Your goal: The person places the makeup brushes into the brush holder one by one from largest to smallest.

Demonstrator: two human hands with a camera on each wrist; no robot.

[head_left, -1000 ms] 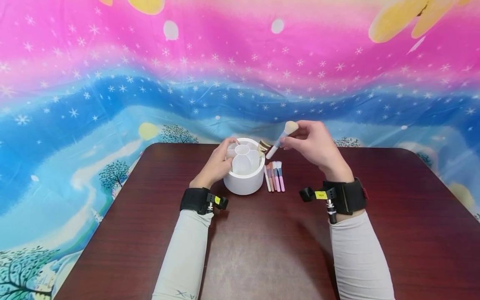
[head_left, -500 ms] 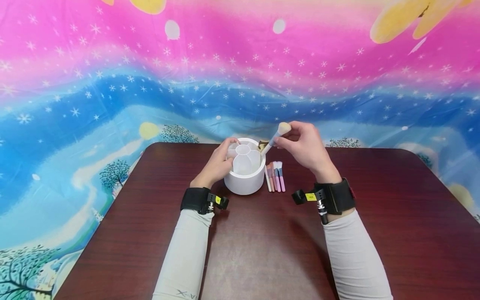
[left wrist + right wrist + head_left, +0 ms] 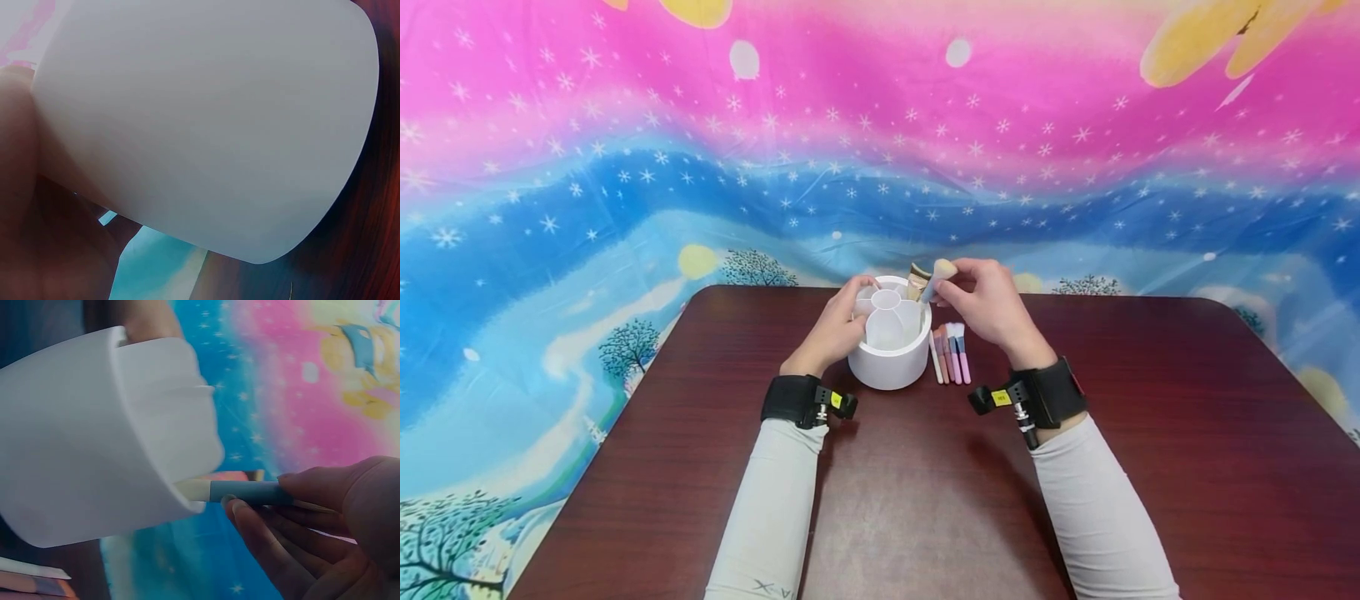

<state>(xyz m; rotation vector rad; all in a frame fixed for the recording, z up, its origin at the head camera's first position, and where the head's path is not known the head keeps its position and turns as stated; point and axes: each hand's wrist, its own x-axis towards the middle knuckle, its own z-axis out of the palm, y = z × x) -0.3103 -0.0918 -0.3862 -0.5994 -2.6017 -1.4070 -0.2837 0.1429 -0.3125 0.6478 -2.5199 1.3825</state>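
Right grip [image 3: 991, 302] pinches the pale-tipped brush [image 3: 932, 289] from its right, long axis tilted, bristles up, lower end just inside the right rim of the white divided holder [image 3: 887, 372], whose left side the left grip [image 3: 833, 327] holds.

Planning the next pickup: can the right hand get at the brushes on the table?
Probably not yet: the right hand pinches another brush at the white holder, though nothing covers those brushes.
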